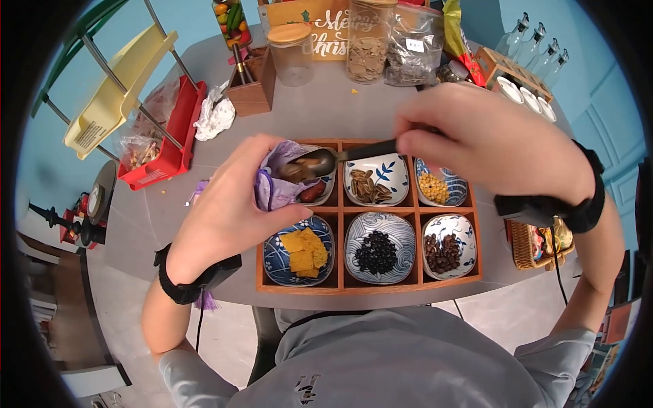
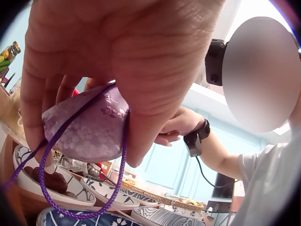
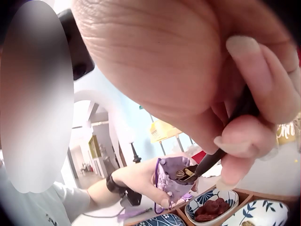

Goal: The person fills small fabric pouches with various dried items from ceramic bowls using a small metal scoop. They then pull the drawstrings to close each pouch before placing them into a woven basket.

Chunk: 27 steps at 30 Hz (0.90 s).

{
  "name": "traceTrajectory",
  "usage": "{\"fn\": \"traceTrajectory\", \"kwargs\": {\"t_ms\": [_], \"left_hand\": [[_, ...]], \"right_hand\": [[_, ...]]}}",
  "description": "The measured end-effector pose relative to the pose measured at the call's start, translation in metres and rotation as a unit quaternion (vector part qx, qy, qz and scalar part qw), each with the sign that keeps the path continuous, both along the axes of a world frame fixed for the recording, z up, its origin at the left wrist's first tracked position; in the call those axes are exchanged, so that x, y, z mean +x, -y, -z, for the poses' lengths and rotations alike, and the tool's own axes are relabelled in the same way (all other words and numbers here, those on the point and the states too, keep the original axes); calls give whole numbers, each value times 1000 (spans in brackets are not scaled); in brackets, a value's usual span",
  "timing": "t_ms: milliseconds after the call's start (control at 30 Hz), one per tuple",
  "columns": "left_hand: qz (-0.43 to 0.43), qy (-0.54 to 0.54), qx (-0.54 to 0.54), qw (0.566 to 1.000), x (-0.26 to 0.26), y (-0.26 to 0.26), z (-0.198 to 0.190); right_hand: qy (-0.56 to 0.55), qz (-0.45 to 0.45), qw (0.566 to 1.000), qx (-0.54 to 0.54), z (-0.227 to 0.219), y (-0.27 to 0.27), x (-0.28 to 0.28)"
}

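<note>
My left hand grips a purple drawstring pouch, its mouth held open, over the top-left compartment of a wooden divided tray. My right hand holds a scoop by its dark handle. The scoop's bowl tilts into the pouch's mouth, with brownish striped pieces inside. Below the pouch, a patterned bowl holds dark red dates. The neighbouring bowl has similar brown striped pieces. A purple cord loops down from the pouch.
Other tray bowls hold yellow kernels, yellow flat pieces, black beans and coffee beans. Behind stand a wooden box, lidded jars and a plastic bag. A tiered rack stands left, a wicker basket right.
</note>
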<state>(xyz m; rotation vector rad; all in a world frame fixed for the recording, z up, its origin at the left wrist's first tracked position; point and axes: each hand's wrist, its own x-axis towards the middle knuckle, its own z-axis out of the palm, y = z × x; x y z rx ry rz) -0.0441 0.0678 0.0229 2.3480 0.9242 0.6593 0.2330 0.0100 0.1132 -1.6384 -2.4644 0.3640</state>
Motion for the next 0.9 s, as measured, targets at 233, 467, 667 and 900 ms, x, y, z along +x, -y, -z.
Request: {"fn": "traceTrajectory", "kwargs": {"t_ms": [233,467,667,900], "left_hand": [[-12,27,-78,997,-2,-2,4],[-61,41,-114,991,-14,-1,8],[-58,17,-86,994,-14,2,10],[-79,11,-92,993,-15,4,11]], "right_hand": [[-5,-52,974,220,8,13,-13],[87,44,984,147,16,26,38],[96,23,984,147,74,16,45],[69,-17,992,108,78,12,57]]}}
